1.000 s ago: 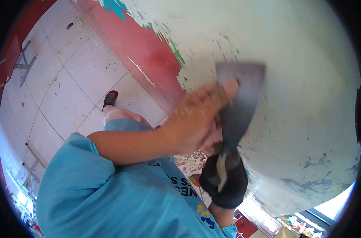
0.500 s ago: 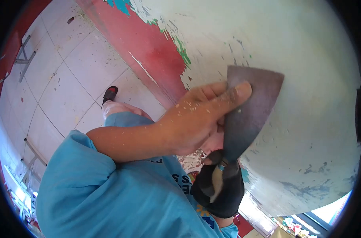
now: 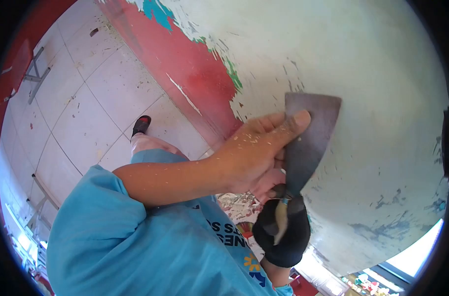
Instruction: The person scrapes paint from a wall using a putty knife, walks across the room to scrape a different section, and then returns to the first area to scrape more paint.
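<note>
A putty knife with a wide grey metal blade (image 3: 315, 128) overlaps the pale wall surface, its broad edge toward the top. My bare left hand (image 3: 254, 155) pinches the blade's left side, thumb flat on its face and fingers behind. Light flakes dot the back of that hand and forearm. My right hand (image 3: 294, 241), in a black glove, is wrapped around the knife's light wooden handle (image 3: 280, 222) below. Grey scratches and scraped marks show on the pale surface (image 3: 377, 123) beside the blade.
A red painted band (image 3: 195, 84) with ragged white, green and teal (image 3: 158, 15) edges borders the pale area. Paint chips litter the tiled floor (image 3: 103, 93). Metal-legged furniture (image 3: 36, 76) stands at far left, and small colourful items (image 3: 367, 283) sit at lower right.
Both hands and the putty knife have shifted slightly down in view, and the gloved hand also a little right. The blade looks narrower, turned somewhat. Both grips stay the same.
</note>
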`<state>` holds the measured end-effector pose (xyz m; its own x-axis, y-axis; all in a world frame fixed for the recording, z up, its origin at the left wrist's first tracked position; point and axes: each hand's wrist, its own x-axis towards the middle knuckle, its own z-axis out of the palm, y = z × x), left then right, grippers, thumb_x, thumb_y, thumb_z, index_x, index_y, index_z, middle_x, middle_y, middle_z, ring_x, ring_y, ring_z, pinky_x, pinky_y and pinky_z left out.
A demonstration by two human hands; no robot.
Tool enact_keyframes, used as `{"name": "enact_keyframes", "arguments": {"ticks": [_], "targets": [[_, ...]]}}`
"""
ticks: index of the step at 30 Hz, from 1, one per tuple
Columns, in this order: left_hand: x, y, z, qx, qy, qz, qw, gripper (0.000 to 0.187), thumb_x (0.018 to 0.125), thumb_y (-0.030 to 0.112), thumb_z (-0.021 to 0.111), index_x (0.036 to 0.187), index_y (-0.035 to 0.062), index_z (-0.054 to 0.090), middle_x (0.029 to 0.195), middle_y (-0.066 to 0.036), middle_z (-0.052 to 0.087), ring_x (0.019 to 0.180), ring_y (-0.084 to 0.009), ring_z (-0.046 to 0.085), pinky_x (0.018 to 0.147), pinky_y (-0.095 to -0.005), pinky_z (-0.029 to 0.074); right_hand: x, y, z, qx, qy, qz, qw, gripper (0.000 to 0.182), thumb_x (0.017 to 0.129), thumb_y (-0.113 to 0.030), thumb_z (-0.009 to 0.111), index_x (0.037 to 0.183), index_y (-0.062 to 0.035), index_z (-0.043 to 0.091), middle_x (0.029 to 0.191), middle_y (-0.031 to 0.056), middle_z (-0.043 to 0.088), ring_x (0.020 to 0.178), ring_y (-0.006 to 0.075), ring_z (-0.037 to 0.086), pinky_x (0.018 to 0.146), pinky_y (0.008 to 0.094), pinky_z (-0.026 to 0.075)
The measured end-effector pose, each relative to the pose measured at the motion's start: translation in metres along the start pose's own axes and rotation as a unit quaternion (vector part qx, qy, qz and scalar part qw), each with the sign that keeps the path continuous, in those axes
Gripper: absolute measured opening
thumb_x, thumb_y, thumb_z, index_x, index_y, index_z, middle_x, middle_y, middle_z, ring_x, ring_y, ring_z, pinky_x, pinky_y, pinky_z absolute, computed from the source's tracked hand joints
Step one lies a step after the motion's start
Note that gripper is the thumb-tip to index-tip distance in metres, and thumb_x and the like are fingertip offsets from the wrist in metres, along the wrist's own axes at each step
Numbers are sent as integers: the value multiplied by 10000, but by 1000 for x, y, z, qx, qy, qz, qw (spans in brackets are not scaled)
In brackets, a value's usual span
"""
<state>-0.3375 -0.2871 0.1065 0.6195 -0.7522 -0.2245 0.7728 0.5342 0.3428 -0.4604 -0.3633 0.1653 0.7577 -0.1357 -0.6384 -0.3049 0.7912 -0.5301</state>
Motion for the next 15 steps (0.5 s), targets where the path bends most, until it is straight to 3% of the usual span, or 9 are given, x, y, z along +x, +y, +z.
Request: {"name": "enact_keyframes", "arguments": {"ticks": [2, 3, 4, 8, 9, 10, 13, 14, 15], "targets": [[1, -4, -2, 13, 26, 16, 999, 404, 861, 442, 482, 925, 48, 549, 757, -58, 604, 616, -148, 594, 571, -276, 498, 3, -1, -3, -36, 22, -33, 999, 247, 771, -18, 552, 1012, 4, 502, 869, 148, 592, 614, 193, 550, 540, 273, 444], [2, 2, -11, 13, 21, 9, 1000, 404, 861, 442, 482, 925, 48, 549, 757, -58, 604, 616, -148, 594, 571, -276, 498, 16, -2, -3, -439, -25, -275, 855, 221, 793, -38, 531, 1008, 7, 505, 836, 130, 580, 587, 172, 530, 526, 271, 433], [3, 12, -17, -7, 11, 27, 1000, 365, 851, 410, 520, 950, 60, 553, 801, -50, 597, 692, -135, 579, 618, -271, 475, 31, -4, 3, -738, -58, -446, 503, 201, 816, -57, 511, 1005, 11, 507, 803, 113, 568, 561, 151, 511, 512, 269, 422], [2, 32, -16, 64, 66, 137, 986, 377, 854, 424, 509, 924, 58, 570, 801, -53, 603, 681, -143, 588, 634, -259, 483, 55, -3, 3, -660, -96, -390, 635, 239, 784, -44, 516, 1023, -34, 522, 775, 48, 582, 575, 154, 539, 551, 253, 450], [1, 35, -20, 77, 56, 138, 986, 377, 854, 424, 509, 924, 58, 570, 801, -53, 603, 681, -143, 588, 634, -259, 483, 58, -1, 0, -472, -123, -201, 849, 214, 843, -143, 476, 1026, -40, 518, 691, 22, 511, 491, 111, 450, 464, 226, 376], [1, 34, -29, 87, 67, 117, 987, 358, 856, 410, 512, 929, 63, 567, 813, -45, 604, 710, -138, 581, 668, -267, 470, 60, 2, -4, -230, -146, 13, 962, 248, 902, -243, 436, 1029, -45, 514, 607, -5, 440, 408, 69, 361, 376, 198, 302], [4, 28, -59, 100, 113, 82, 985, 319, 860, 384, 517, 936, 77, 561, 829, -21, 599, 761, -124, 560, 718, -278, 443, 65, 22, -32, -173, -144, 89, 970, 321, 918, -339, 392, 1059, -72, 502, 561, -46, 381, 372, 42, 286, 344, 168, 224], [6, 24, -74, 93, 152, 60, 982, 300, 861, 373, 518, 938, 86, 559, 834, -5, 592, 782, -113, 546, 734, -283, 429, 73, 40, -61, -431, -227, -156, 859, 341, 911, -350, 410, 1093, -71, 485, 562, -45, 373, 383, 41, 295, 342, 180, 222], [11, 20, -101, 80, 174, 71, 979, 279, 861, 363, 520, 930, 96, 558, 832, 5, 582, 770, -108, 538, 718, -281, 428, 70, 42, -72, -492, -245, -172, 818, 322, 911, -313, 416, 1093, -55, 482, 633, -28, 415, 476, 42, 361, 441, 171, 286]]}}
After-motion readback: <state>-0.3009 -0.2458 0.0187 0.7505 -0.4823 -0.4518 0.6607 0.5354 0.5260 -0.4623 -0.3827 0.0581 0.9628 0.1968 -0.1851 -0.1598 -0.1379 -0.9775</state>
